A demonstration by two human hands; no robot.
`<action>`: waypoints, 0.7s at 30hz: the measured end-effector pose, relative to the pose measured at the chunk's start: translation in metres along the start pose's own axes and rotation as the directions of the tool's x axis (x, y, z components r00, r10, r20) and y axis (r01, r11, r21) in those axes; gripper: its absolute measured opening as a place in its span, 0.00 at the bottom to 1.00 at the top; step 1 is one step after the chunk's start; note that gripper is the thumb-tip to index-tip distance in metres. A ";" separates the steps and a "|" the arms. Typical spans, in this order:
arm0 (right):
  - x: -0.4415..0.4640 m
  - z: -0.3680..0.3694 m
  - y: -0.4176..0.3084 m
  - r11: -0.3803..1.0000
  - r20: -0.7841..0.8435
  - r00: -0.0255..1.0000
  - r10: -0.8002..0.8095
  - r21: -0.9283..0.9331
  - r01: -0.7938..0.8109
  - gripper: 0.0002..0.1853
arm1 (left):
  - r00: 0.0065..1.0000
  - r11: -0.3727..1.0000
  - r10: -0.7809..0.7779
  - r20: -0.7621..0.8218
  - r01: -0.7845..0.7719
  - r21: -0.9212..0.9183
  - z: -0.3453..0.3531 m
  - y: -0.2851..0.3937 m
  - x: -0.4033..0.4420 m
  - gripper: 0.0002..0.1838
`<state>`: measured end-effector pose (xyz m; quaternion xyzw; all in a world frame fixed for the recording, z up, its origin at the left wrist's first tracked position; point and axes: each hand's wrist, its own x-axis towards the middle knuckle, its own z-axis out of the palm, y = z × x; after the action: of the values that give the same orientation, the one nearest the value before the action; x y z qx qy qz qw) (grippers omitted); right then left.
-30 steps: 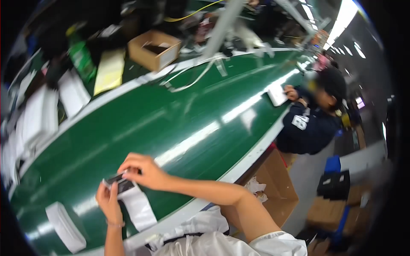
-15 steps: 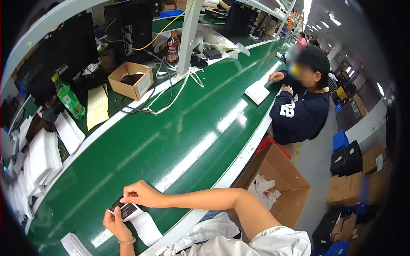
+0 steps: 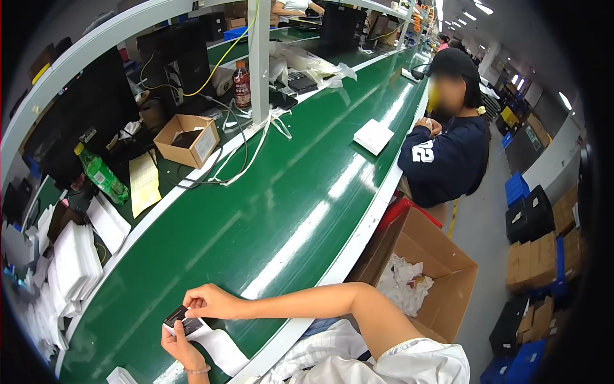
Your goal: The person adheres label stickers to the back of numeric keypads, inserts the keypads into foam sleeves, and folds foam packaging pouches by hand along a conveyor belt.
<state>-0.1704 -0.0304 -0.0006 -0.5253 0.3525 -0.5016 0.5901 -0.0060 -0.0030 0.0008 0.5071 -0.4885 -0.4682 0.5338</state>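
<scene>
A small black printed piece (image 3: 191, 325), like a label or card, is pinched between both my hands above the green belt. From it a white paper strip (image 3: 224, 353) trails toward the front edge of the belt. My left hand (image 3: 181, 349) grips the near side, thumb on the black surface. My right hand (image 3: 212, 302) pinches the far edge with closed fingertips. Fingers partly cover the piece, and I cannot make out its print. Below my left hand, a white object (image 3: 120, 376) shows at the bottom edge of the view.
A person in a dark sweater (image 3: 441, 160) sits beside the belt near a flat white box (image 3: 374, 137). An open carton (image 3: 448, 269) with crumpled paper stands at my right. Across the belt are paper stacks (image 3: 73, 262), a green bottle (image 3: 101, 173) and a small cardboard box (image 3: 187, 141).
The co-worker's hand has drawn back from the white box, and both their hands are now together near the chest. My view has shifted slightly; my hands keep the same pinch on the black piece.
</scene>
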 end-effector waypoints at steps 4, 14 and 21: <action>0.000 -0.001 0.001 0.999 -0.034 0.999 -0.033 0.028 0.034 0.03 | 0.998 0.997 0.058 0.026 -0.060 0.049 0.007 0.003 -0.001 0.09; -0.001 0.001 0.002 0.997 -0.060 0.996 -0.068 -0.051 0.065 0.04 | 0.999 0.999 0.036 -0.019 -0.036 0.021 0.007 0.004 -0.003 0.09; -0.001 -0.002 0.004 0.989 -0.078 0.990 -0.116 -0.103 0.108 0.05 | 0.996 0.994 0.080 0.034 -0.083 0.068 0.007 -0.001 0.000 0.10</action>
<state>-0.1717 -0.0306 -0.0048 -0.5514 0.3712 -0.5374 0.5190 -0.0126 -0.0033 -0.0006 0.4974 -0.5330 -0.4368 0.5269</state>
